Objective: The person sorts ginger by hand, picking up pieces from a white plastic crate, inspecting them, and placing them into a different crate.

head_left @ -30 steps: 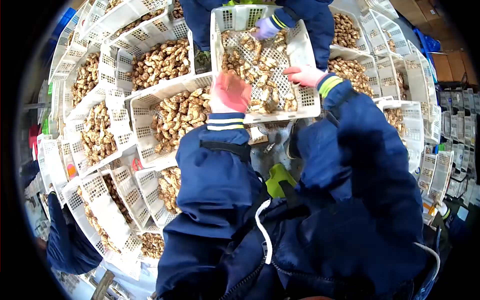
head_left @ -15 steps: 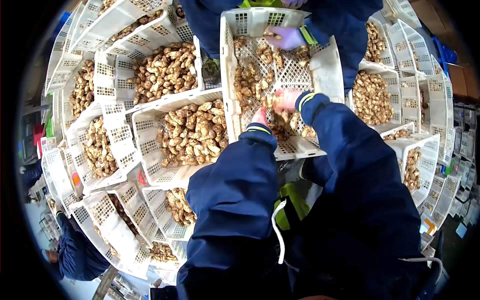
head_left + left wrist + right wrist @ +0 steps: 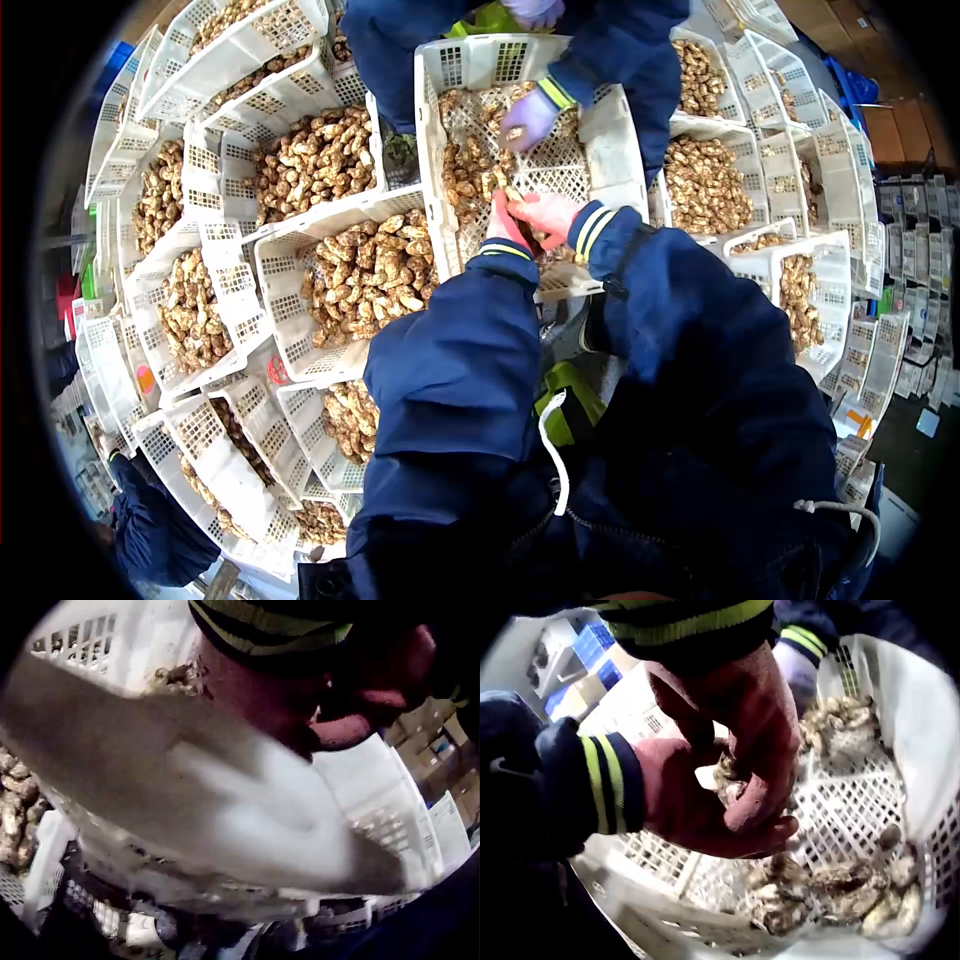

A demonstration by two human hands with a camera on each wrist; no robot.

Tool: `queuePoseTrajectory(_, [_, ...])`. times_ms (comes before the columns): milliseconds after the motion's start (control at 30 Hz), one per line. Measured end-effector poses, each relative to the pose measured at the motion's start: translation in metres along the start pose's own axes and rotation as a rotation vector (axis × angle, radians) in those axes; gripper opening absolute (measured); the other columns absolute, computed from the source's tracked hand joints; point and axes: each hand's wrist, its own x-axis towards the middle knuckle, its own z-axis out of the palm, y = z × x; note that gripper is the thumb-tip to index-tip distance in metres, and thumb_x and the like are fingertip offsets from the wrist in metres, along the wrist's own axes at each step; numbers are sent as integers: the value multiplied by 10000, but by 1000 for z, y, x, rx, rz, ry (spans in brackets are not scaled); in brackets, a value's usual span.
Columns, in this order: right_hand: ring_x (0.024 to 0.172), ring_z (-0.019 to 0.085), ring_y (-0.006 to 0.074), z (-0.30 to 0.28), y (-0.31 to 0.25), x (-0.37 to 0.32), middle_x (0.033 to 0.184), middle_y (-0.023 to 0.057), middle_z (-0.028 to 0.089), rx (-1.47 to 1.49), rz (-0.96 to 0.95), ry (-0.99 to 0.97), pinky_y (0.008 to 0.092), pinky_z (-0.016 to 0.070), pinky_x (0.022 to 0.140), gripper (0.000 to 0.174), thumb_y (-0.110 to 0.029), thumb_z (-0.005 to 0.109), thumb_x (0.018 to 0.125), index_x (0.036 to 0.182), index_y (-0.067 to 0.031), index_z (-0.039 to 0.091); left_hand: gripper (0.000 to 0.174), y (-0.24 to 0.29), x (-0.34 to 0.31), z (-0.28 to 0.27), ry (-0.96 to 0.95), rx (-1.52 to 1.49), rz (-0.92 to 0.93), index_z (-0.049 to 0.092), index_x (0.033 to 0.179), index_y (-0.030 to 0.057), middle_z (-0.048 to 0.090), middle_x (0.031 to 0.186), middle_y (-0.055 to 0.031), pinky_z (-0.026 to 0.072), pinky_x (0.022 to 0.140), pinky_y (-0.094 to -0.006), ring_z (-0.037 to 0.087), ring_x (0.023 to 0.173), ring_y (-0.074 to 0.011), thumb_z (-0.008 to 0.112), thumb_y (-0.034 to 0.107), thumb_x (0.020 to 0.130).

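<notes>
Both hands wear pink gloves and meet over the near part of a white mesh-bottomed crate (image 3: 614,180). My left hand (image 3: 676,796) curls under a small knobbly brown-and-white piece (image 3: 726,778), like a root or mushroom. From above, my right hand (image 3: 739,701) bends its thumb and fingers round the same piece, hiding most of it. Similar knobbly pieces (image 3: 465,175) lie along the crate's left side; in the right wrist view, others (image 3: 851,892) rest on the mesh. The left wrist view is blurred; there, the left glove (image 3: 259,697) shows at the top.
Across the crate, another person's purple-gloved hand (image 3: 532,118) reaches in among the pieces. Filled white crates stand close on the left (image 3: 375,275) and right (image 3: 705,185). Below the crate's near side is a green object (image 3: 575,400).
My hands were apart at the crate's near corners, then reached in among the pieces, and now meet round one piece. The purple-gloved hand has moved within the crate.
</notes>
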Motion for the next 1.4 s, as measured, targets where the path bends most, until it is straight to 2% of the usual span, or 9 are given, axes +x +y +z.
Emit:
queuePoseTrajectory(133, [1036, 476, 186, 5, -38, -95, 1199, 52, 470, 177, -333, 165, 352, 477, 803, 501, -319, 473, 893, 1332, -108, 354, 429, 10, -23, 30, -380, -200, 242, 561, 1030, 138, 582, 1016, -50, 459, 814, -413, 566, 926, -256, 417, 504, 858])
queuePoseTrajectory(300, [944, 553, 141, -1, -21, -173, 1079, 66, 554, 318, -748, 216, 272, 479, 752, 460, -225, 529, 866, 1276, -46, 424, 364, 3, -90, 63, -462, -299, 267, 544, 1041, 173, 557, 1099, -65, 445, 848, -497, 532, 1019, -294, 479, 470, 841])
queuePoseTrajectory(433, [833, 562, 78, 21, -8, -189, 1024, 56, 610, 279, -773, 369, 204, 451, 641, 370, -110, 519, 823, 1182, -17, 505, 410, -17, -112, 70, -529, -267, 366, 534, 1089, 174, 552, 1138, -84, 416, 887, -488, 495, 1085, -290, 445, 494, 849])
queuePoseTrajectory(733, [939, 568, 169, 30, 3, -193, 1051, 100, 588, 219, -830, 396, 275, 444, 819, 437, -135, 622, 771, 1181, -38, 507, 434, -36, -137, 74, -650, -118, 422, 467, 1186, 166, 497, 1213, -115, 374, 938, -472, 451, 1127, -315, 340, 469, 903])
queuePoseTrajectory(833, [1020, 528, 214, 34, 13, -177, 1164, 127, 497, -373, -875, 711, 294, 445, 857, 516, -34, 618, 727, 1224, -40, 479, 402, -38, -123, 72, -619, -127, 524, 480, 1148, 138, 527, 1138, -101, 405, 910, -458, 477, 1075, -311, 367, 444, 913])
queuePoseTrajectory(967, [1048, 522, 179, 13, 7, -182, 1113, 91, 549, 357, -893, 246, 250, 434, 861, 494, 50, 539, 750, 1233, 24, 444, 418, -38, -123, 65, -585, -77, 591, 506, 1173, 153, 493, 1229, -85, 381, 923, -452, 459, 1115, -299, 408, 448, 894])
queuePoseTrajectory(1067, [1066, 515, 213, 2, 15, -182, 1189, 105, 486, 882, -908, -192, 349, 422, 916, 514, 38, 466, 793, 1295, 5, 365, 415, -37, -131, 70, -606, -359, 365, 530, 1167, 168, 427, 1310, -103, 357, 945, -450, 413, 1178, -295, 480, 439, 858])
queuePoseTrajectory(1200, [1050, 528, 224, -2, 17, -179, 1211, 83, 471, 928, -873, -247, 366, 445, 888, 484, -36, 487, 856, 1318, -45, 341, 401, -37, -129, 72, -608, -393, 359, 525, 1151, 147, 440, 1289, -132, 382, 939, -457, 415, 1189, -301, 481, 424, 865])
queuePoseTrajectory(1400, [1010, 545, 227, 2, 13, -179, 1175, 82, 495, 974, -850, -120, 364, 481, 816, 372, -86, 517, 877, 1232, -38, 414, 350, -37, -139, 73, -595, -324, 286, 539, 1106, 160, 489, 1250, -106, 466, 683, -339, 503, 1069, -238, 465, 413, 876])
